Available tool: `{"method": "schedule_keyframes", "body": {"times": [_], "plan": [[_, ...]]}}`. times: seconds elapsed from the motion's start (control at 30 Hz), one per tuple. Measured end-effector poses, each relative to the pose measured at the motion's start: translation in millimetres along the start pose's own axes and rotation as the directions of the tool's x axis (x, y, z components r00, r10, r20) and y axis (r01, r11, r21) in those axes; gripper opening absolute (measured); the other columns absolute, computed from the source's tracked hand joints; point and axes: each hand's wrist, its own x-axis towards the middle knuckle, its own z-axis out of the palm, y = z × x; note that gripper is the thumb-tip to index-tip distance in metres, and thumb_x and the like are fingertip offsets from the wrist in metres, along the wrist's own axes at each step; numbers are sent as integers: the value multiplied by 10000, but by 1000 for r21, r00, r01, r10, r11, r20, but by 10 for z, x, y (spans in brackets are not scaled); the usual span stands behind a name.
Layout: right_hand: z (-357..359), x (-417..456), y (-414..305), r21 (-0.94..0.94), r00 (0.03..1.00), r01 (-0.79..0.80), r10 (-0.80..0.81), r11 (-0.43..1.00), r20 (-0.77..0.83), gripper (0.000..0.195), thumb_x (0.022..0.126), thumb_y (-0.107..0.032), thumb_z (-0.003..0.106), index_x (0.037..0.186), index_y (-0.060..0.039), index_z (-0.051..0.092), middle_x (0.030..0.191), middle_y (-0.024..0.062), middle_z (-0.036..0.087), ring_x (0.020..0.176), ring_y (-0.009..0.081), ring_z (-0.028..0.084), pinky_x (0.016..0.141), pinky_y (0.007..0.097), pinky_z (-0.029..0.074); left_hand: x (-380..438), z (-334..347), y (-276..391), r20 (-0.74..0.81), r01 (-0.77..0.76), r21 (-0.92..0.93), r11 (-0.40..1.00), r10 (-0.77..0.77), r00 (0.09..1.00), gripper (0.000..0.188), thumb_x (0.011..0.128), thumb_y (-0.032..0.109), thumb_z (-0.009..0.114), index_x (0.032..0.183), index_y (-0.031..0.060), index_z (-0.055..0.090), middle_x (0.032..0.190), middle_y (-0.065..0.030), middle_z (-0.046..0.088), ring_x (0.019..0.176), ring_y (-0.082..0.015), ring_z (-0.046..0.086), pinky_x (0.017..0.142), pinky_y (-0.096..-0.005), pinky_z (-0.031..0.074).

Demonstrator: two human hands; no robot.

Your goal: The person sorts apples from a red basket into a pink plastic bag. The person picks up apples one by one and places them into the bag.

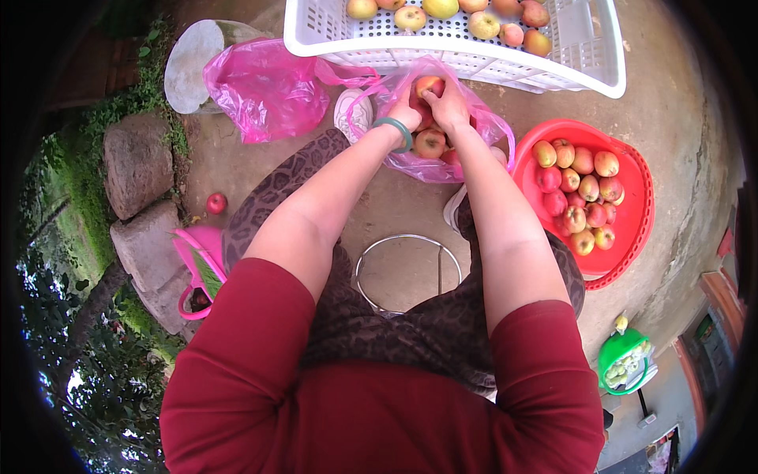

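A pink plastic bag with several red and yellow apples in it stands on the ground between my shoes. Both of my hands reach into its mouth. My right hand grips a red-yellow apple at the top of the pile, the thumb on its near side. My left hand, with a green bangle at the wrist, is at the bag's left side against the apples; its fingers are partly hidden, so its hold is unclear. Just beyond the bag, a white perforated plastic crate holds more apples.
A red plastic basket of apples stands at the right. Another pink plastic bag lies at the left by a stone stump. One apple lies near stone blocks and a pink basket. A metal ring is between my legs.
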Motion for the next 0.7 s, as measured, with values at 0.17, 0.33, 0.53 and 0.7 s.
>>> {"method": "schedule_keyframes", "body": {"times": [0.17, 0.33, 0.53, 0.7], "plan": [[-24, -14, 89, 34, 996, -90, 89, 995, 22, 532, 817, -260, 575, 1275, -82, 372, 1170, 220, 525, 1086, 362, 508, 924, 406, 388, 67, 5, -132, -42, -53, 159, 986, 60, 997, 846, 660, -77, 486, 1416, 158, 187, 1394, -168, 309, 1289, -311, 307, 1058, -330, 257], [5, -3, 129, 15, 999, -39, 39, 999, -4, 530, 808, -250, 581, 1264, -70, 378, 1165, 232, 522, 1083, 379, 503, 920, 410, 394, 191, -32, -295, -32, -87, 112, 990, 91, 995, 871, 636, -84, 498, 1415, 158, 194, 1404, -169, 296, 1308, -296, 276, 1068, -326, 233], [-53, -140, 150, -305, 999, 0, 12, 952, 36, 500, 785, -153, 517, 1251, -17, 394, 1044, 244, 581, 970, 382, 561, 866, 437, 431, 82, -86, -226, -3, -2, 5, 1000, 2, 1000, 861, 639, -83, 534, 1409, 150, 227, 1374, -162, 357, 1259, -289, 362, 1013, -319, 317], [-272, -234, 110, -435, 979, 194, -145, 879, 144, 388, 777, -161, 524, 1141, -28, 540, 1028, 230, 595, 988, 340, 570, 869, 394, 442, -244, -41, 157, 99, 121, -288, 950, -96, 990, 895, 596, -214, 382, 1417, 73, 173, 1463, -146, 184, 1325, -277, 243, 985, -318, 338]]}}
